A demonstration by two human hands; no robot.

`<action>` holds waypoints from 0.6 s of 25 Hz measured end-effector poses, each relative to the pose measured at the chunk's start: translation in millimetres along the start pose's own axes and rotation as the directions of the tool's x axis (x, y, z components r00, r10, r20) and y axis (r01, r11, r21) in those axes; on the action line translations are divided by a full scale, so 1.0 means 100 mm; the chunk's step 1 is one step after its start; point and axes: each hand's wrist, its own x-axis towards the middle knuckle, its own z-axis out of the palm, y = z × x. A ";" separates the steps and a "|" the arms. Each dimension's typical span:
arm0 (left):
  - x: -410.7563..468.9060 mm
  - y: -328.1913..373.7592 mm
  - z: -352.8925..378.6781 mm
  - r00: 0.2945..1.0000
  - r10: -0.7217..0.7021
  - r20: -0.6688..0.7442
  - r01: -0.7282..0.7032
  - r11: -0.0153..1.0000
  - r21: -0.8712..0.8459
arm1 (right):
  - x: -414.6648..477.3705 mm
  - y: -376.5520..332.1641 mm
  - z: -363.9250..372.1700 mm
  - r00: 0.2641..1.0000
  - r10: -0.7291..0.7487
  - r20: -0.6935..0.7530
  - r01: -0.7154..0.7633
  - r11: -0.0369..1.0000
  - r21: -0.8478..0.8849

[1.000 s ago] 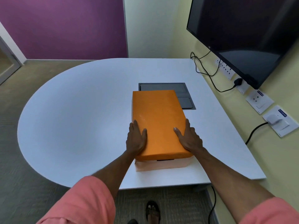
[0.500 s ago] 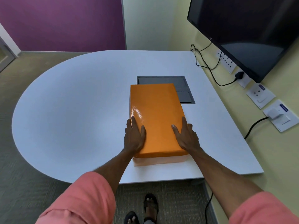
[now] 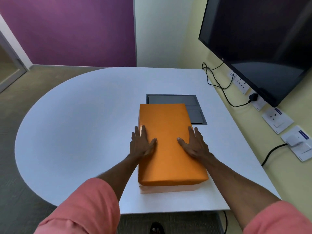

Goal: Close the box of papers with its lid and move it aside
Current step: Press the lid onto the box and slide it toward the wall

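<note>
Room: a corner is formed by a purple wall (image 3: 67,31), a white wall section and a pale yellow wall; grey carpet is seen below.

Table (image 3: 76,124): white top, rounded on one side, straight along the yellow wall. All places below are given relative to this table.

Monitor (image 3: 263,39): large, dark, mounted on the yellow wall above the table's straight side. Black cables (image 3: 217,81) are hung beneath it, down to wall sockets (image 3: 276,120) set along that same side.

Lid (image 3: 167,142): orange, rectangular, glossy, laid flat on the box on the table's near half, towards the wall side. The box top is fully covered by it.

Box (image 3: 168,189): pale peach; only a low strip is shown beneath the lid's near edge, resting on the table close to its front edge.

Floor panel (image 3: 172,100): dark grey, recessed into the table top, just beyond the lid's far end and partly hidden by it.

Sleeves (image 3: 87,206): salmon pink, seen at the table's front edge.

Left hand (image 3: 141,144): laid flat over the lid's left edge, fingers extended and slightly spread, thumb rested on the lid top.

Right hand (image 3: 194,144): laid flat over the lid's right edge, fingers extended and slightly spread, thumb pointed inward on the lid top. Nothing is clasped by either hand.
</note>
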 end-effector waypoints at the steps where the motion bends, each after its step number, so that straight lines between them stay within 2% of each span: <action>1: 0.09 0.05 -0.03 0.999 0.029 0.023 -0.030 0.998 0.048 | 0.09 -0.05 -0.03 1.000 -0.022 0.013 0.022 1.000 -0.018; 5: 0.49 0.22 -0.15 0.991 0.087 0.104 -0.105 0.978 0.180 | 0.52 -0.25 -0.14 0.994 -0.094 0.055 0.098 0.992 -0.083; 9: 0.71 0.24 -0.19 0.984 0.071 0.163 -0.113 0.958 0.264 | 0.82 -0.35 -0.13 0.988 -0.085 0.129 0.103 0.985 -0.140; 11: 0.74 0.23 -0.16 0.986 0.078 0.150 -0.118 0.952 0.281 | 0.87 -0.34 -0.07 0.987 -0.084 0.139 0.107 0.980 -0.168; 15: 0.78 0.22 -0.09 0.993 0.110 0.034 -0.115 0.953 0.280 | 0.90 -0.29 0.02 0.992 -0.097 0.079 0.109 0.979 -0.171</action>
